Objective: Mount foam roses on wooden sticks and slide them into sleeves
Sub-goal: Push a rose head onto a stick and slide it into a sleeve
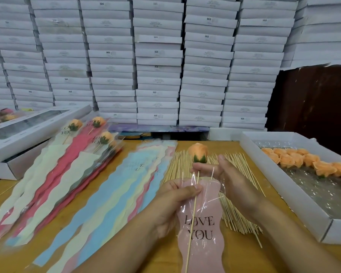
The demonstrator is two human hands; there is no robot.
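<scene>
- Foam rose [198, 152], peach with a green base, sits atop a wooden stick [193, 209] that runs down into a pink sleeve [202, 223] printed "LOVE YOU", above the near edge of the worktop [110, 229].
- Right hand [224, 174] pinches the stick just under the rose.
- Left hand [175, 196] grips the sleeve's clear upper edge, thumb across the stick.
- Loose sticks [177, 164] lie fanned on the worktop behind both hands.
- Empty sleeves [106, 186] in blue, yellow, pink and cream spread out at left; finished sleeved roses [98, 131] lie beyond them.
- White tray [327, 225] at right holds a row of peach rose heads [303, 160].
- Stacked white boxes [158, 62] fill the background.
</scene>
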